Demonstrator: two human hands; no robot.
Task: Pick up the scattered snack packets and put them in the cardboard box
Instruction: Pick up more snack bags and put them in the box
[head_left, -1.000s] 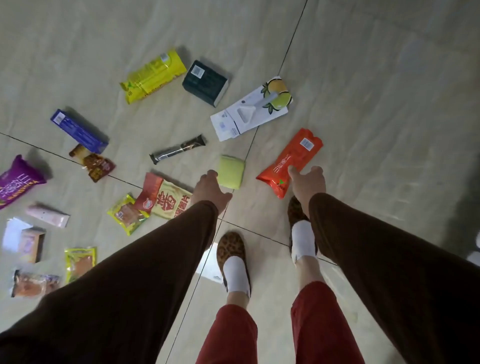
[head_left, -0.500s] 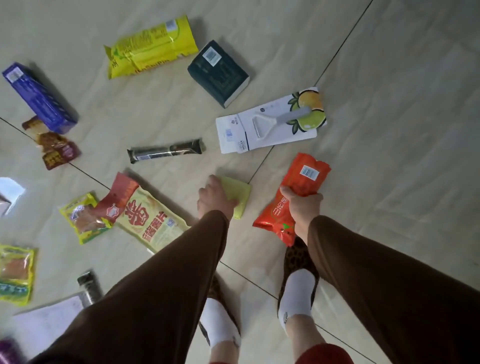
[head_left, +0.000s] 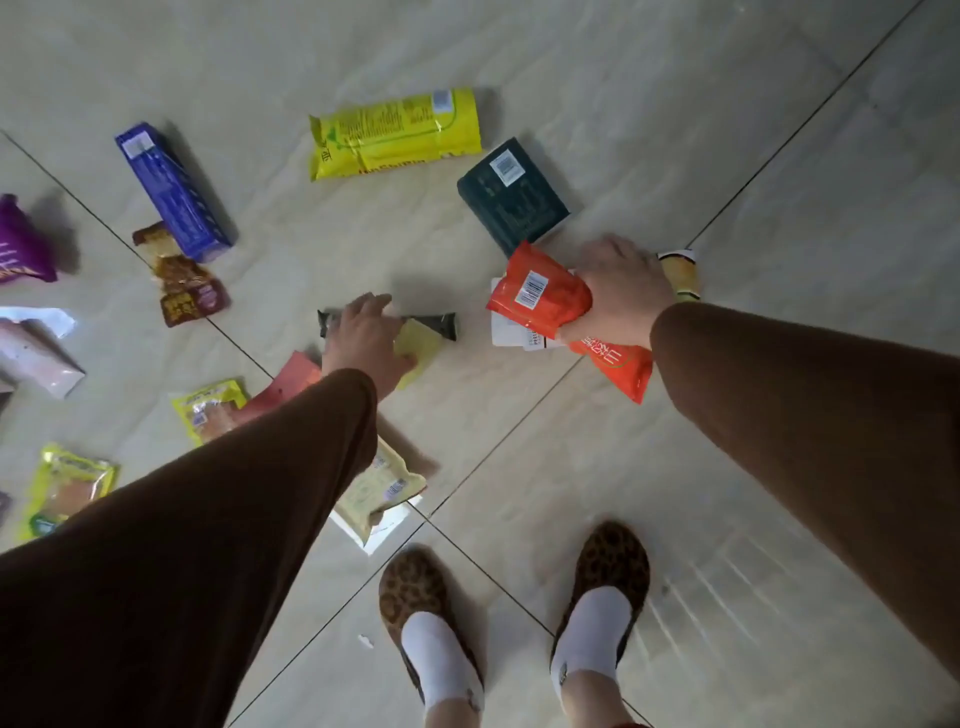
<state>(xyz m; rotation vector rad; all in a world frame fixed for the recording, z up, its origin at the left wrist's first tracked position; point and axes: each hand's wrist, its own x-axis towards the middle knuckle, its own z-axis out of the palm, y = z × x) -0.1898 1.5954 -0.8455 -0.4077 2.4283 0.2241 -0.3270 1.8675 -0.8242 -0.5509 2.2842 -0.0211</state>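
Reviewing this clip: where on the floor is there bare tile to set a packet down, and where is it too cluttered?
Bare tile lies to the right of the dark green box and beyond the right hand holding the orange packet; also above the long yellow packet. The left side is crowded, from the blue carton down past the left hand.
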